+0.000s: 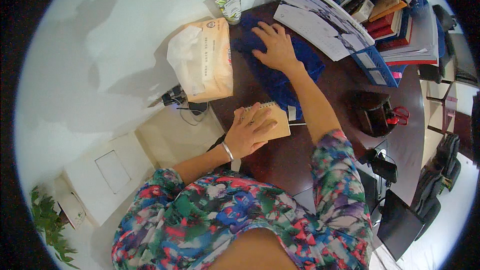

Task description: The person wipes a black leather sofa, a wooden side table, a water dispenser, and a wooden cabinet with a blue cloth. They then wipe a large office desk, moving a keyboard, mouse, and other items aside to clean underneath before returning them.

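Note:
My left hand (249, 131), with a silver bangle at the wrist, holds a small spiral-bound notepad (282, 129) with a tan cover, its fingers spread over the front. On the dark wooden desk a crumpled dark blue cloth (307, 58) lies farther forward. My right hand (275, 47) is over the cloth with its fingers apart; whether it presses on the cloth I cannot tell. A white tag shows at the cloth's near end, close to the notepad. Left of the cloth stands a pack of tissues (215, 60) in orange plastic, with a tissue sticking out.
Behind the tissues a squeeze tube (230, 7) stands by the wall. A desk calendar (318, 18), a blue file holder (375, 65) and books fill the far right. A dark pen holder (371, 114) with red scissors (402, 115) stands right. Cables and plugs (174, 97) hang left of the desk edge.

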Action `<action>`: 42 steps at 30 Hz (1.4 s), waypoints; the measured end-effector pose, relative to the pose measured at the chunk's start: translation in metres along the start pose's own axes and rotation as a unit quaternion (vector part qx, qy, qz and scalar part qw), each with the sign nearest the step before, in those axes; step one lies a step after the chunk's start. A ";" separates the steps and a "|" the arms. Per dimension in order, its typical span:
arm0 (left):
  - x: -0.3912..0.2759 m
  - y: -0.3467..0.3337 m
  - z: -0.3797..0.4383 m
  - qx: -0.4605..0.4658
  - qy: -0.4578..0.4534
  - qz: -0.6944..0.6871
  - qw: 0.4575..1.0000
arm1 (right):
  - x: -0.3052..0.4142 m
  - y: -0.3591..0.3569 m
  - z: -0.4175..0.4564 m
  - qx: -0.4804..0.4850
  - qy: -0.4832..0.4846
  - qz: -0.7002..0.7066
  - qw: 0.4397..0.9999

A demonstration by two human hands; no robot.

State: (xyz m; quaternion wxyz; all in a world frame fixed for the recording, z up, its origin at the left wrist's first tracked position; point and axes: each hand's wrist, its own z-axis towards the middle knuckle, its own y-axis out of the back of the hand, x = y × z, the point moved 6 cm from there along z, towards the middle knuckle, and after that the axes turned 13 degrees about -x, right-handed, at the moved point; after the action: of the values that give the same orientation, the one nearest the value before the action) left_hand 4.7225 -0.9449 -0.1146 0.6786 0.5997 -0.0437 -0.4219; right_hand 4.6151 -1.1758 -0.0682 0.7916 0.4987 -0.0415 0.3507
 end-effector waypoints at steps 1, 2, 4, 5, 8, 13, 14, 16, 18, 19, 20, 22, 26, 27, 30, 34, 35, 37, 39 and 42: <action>0.000 0.000 -0.002 -0.008 0.002 -0.004 1.000 | -0.010 -0.012 -0.011 -0.005 -0.013 0.010 1.000; 0.001 0.000 -0.004 -0.017 0.004 0.006 1.000 | -0.021 -0.017 -0.022 -0.002 -0.031 0.016 0.999; 0.003 0.001 -0.007 -0.041 0.008 0.024 0.999 | -0.033 0.010 -0.068 -0.021 -0.013 0.024 0.999; 0.005 0.001 -0.008 -0.050 0.018 0.026 0.998 | -0.041 0.028 -0.093 -0.012 -0.046 0.009 0.999; 0.009 0.006 -0.008 -0.097 0.028 0.017 0.995 | -0.048 0.093 -0.170 0.004 -0.135 -0.033 0.990; 0.015 0.006 0.012 -0.084 0.054 0.036 0.994 | 0.000 0.169 -0.308 -0.014 -0.250 -0.093 0.964; 0.017 0.005 0.020 -0.080 0.052 0.042 0.995 | 0.014 0.178 -0.336 -0.019 -0.285 -0.116 0.951; 0.021 0.001 0.039 -0.095 0.047 0.050 0.993 | 0.047 0.190 -0.386 -0.040 -0.335 -0.164 0.927; 0.026 -0.004 0.060 -0.125 0.036 0.053 0.990 | 0.085 0.190 -0.419 -0.052 -0.358 -0.157 0.919; 0.030 -0.009 0.069 -0.126 0.039 0.064 0.989 | 0.100 0.187 -0.427 -0.051 -0.382 -0.161 0.909; 0.032 -0.014 0.078 -0.126 0.042 0.075 0.988 | 0.118 0.182 -0.428 -0.046 -0.369 -0.154 0.915; 0.035 -0.022 0.091 -0.131 0.046 0.094 0.986 | 0.143 0.165 -0.410 -0.037 -0.346 -0.111 0.931; 0.035 -0.029 0.104 -0.150 0.041 0.104 0.982 | 0.144 0.109 -0.336 0.008 -0.339 -0.040 0.940; 0.033 -0.028 0.105 -0.167 0.031 0.106 0.980 | 0.142 0.092 -0.314 0.018 -0.307 -0.016 0.952; 0.035 -0.030 0.108 -0.153 0.026 0.096 0.983 | 0.158 0.054 -0.274 0.043 -0.190 0.075 0.978; 0.043 -0.035 0.108 -0.144 0.020 0.091 0.985 | 0.177 0.052 -0.285 0.089 -0.173 0.226 0.954; 0.044 -0.036 0.108 -0.149 0.017 0.066 0.987 | 0.178 0.062 -0.293 0.090 -0.199 0.269 0.938; 0.046 -0.036 0.108 -0.159 0.015 0.035 0.986 | 0.169 0.082 -0.316 0.085 -0.346 0.351 0.866; 0.044 -0.037 0.110 -0.129 0.021 0.028 0.991 | 0.149 0.100 -0.356 0.073 -0.652 0.400 0.640; 0.030 -0.016 0.111 -0.110 0.001 -0.007 0.994 | 0.126 0.138 -0.380 -0.136 -0.756 0.456 0.449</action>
State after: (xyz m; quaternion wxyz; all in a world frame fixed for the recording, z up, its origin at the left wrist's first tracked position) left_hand 4.6710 -1.0485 -0.1108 0.7378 0.5221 0.0077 -0.4279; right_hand 4.5192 -0.7648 -0.1008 0.2316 0.3626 -0.8925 0.1356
